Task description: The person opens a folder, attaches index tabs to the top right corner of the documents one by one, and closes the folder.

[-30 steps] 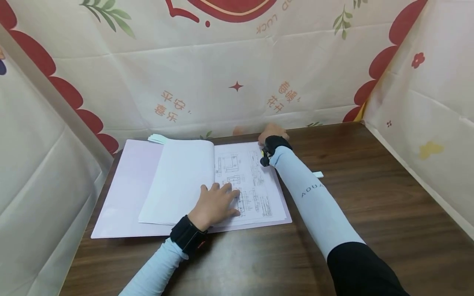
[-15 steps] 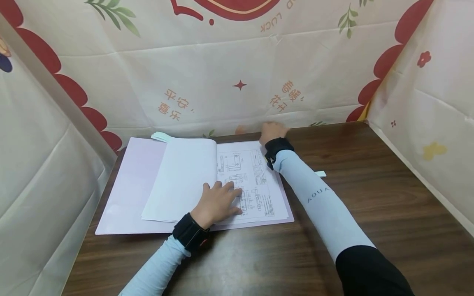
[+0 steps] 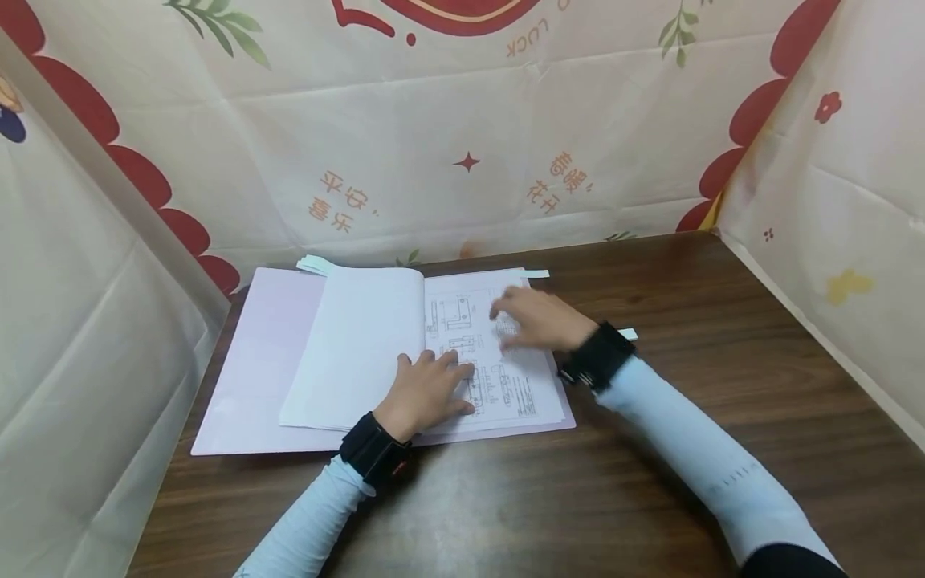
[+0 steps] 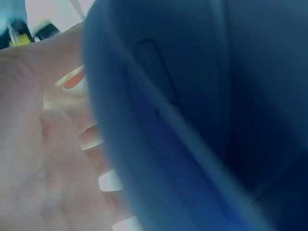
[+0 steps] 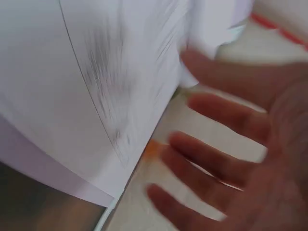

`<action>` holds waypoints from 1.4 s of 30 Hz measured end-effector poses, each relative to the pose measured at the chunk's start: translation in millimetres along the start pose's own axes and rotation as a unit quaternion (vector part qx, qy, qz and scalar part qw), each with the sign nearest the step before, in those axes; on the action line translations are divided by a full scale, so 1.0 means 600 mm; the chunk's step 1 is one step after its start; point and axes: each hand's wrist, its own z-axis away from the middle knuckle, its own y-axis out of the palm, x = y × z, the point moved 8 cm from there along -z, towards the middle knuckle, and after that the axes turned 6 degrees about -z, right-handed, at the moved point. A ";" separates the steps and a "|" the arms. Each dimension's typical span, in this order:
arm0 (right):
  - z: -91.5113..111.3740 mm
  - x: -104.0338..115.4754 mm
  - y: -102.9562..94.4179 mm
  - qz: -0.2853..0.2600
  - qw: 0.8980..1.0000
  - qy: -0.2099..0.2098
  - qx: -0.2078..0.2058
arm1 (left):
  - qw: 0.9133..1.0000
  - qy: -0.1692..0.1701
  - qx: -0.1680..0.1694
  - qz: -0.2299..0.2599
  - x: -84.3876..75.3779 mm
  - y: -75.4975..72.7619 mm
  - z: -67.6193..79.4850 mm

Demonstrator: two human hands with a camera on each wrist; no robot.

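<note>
On a brown wooden table [image 3: 491, 514], a person's left hand [image 3: 422, 396] rested low on an open booklet [image 3: 354, 345], fingers spread, beside the centre fold. The booklet lay left of the table's middle, its pages on a pale purple cover [image 3: 242, 393]. Farther off, the right hand [image 3: 545, 319] was over the right page, fingers apart and slightly bent; whether they touched paper could not be told. Beyond hung a patterned cloth [image 3: 433, 120].

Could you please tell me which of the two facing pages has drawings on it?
The right-hand page does: it shows line diagrams and small print, whereas the left-hand page looks blank wherever it is visible.
</note>
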 end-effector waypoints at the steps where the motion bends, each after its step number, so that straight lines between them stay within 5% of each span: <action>1: 0.025 0.003 0.007 -0.016 1.000 -0.004 0.015 | 1.000 -0.001 0.000 0.001 0.001 -0.001 0.000; 4: 0.089 0.003 0.026 -0.043 0.998 -0.008 0.034 | 1.000 -0.004 0.001 0.008 0.004 -0.002 0.004; 7: 0.119 0.001 0.041 -0.049 0.998 -0.011 0.033 | 1.000 -0.014 0.001 0.011 0.009 -0.001 0.010; 19: 0.115 -0.009 0.058 -0.001 1.000 0.008 0.018 | 1.000 -0.008 0.001 0.002 0.006 0.003 0.011; 26: 0.106 -0.005 0.044 0.031 0.998 -0.005 -0.046 | 1.000 0.001 0.006 0.001 -0.002 -0.002 0.008; 32: 0.115 -0.005 0.012 -0.040 0.989 0.007 -0.142 | 1.000 -0.012 -0.014 0.017 0.004 -0.004 0.005; 39: 0.110 0.003 0.061 -0.002 0.999 -0.036 -0.008 | 0.995 -0.035 -0.053 0.073 0.015 -0.019 0.004; 42: 0.110 0.004 0.070 0.006 0.999 -0.032 0.009 | 0.991 -0.061 -0.086 0.084 0.026 -0.032 0.012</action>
